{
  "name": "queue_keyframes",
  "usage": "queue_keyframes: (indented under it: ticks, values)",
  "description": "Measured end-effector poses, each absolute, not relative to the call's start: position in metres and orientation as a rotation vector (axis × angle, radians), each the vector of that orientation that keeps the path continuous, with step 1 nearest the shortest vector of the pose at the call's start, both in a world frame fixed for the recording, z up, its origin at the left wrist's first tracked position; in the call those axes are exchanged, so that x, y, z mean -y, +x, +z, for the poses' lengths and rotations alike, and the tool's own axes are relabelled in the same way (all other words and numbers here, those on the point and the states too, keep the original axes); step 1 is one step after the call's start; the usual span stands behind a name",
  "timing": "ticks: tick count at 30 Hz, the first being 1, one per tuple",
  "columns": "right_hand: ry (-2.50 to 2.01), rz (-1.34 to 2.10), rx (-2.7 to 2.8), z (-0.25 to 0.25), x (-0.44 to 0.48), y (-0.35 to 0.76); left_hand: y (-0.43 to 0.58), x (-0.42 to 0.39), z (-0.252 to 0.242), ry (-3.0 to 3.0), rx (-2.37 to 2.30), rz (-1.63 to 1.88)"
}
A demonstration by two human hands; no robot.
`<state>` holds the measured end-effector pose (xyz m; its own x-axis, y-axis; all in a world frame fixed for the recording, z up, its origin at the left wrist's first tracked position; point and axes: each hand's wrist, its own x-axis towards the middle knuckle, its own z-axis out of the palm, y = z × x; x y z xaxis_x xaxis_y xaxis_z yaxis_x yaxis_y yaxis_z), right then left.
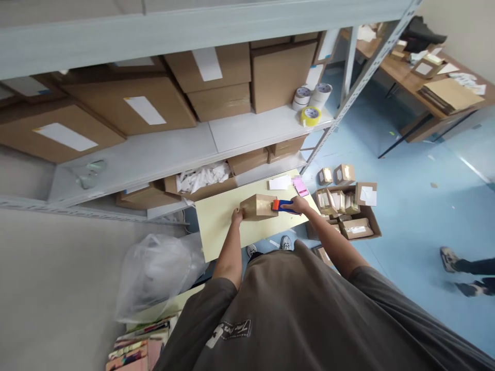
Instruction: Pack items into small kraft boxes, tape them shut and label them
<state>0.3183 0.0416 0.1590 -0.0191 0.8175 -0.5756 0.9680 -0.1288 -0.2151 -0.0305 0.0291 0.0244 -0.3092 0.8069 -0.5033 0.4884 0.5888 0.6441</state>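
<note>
A small cardboard box (256, 207) lies on the pale yellow tabletop (212, 229) in front of me. My left hand (237, 215) grips its left end, with the fingers partly hidden behind the box. Wrapped round a blue tape dispenser with an orange head (285, 206), my right hand (299, 205) has the head against the box's right end. Shiny tape shows on the cardboard. Beyond the box are a white paper slip (280, 183) and a pink phone-like item (300, 186).
A metal shelf (247, 126) with large cartons and tape rolls (310, 116) rises beyond the table. At the right, an open carton (373, 226) holds several small boxes. A clear plastic bag (154, 273) bulges at the left. Another person's legs (469, 268) show at far right.
</note>
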Motion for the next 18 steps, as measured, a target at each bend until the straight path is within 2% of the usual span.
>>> queue_keyframes:
  ticks: [4, 7, 12, 18]
  values:
    - [1.946, -0.897, -1.967, 0.172, -0.058, 0.245, -0.057, -0.027, 0.042, 1.004, -2.029, 0.650]
    - [1.867, -0.852, -1.999, 0.180, -0.069, 0.202, -0.064, -0.027, 0.060, 1.088, -1.900, 0.796]
    - [1.871, -0.756, -2.007, 0.185, -0.074, 0.177, -0.053, -0.030, 0.079, 1.098, -1.930, 0.649]
    - [1.901, -0.813, -1.970, 0.185, -0.068, 0.215, -0.012, -0.021, 0.078, 1.037, -2.042, 0.594]
